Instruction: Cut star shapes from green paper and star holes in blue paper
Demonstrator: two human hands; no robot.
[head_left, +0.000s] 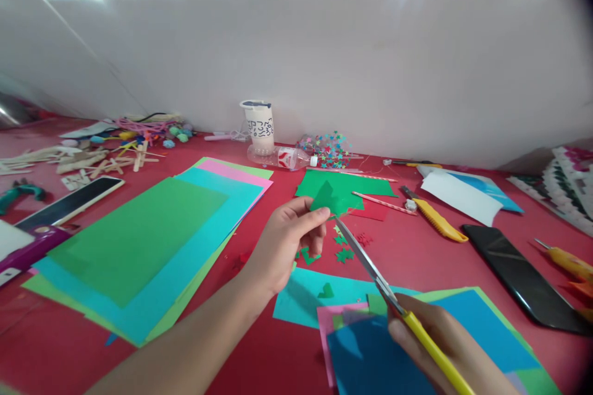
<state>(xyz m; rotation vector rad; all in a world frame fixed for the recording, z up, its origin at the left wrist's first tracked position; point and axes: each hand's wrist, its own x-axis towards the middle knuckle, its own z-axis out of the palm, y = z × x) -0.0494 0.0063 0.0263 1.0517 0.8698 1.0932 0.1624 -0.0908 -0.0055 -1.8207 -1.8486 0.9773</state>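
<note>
And there it is, the small green paper piece (324, 199), a flat scrap with one corner peaking toward the far side, pinched at its near edge in your left hand (287, 234) and held up mid-scene! Slanting across from the near right, your scissors (389, 295) show yellow handles and long silver blades lying close together, gripped in your right hand (428, 324); the tips aim far and left, right by the paper's near edge, contact too fine to call.
</note>
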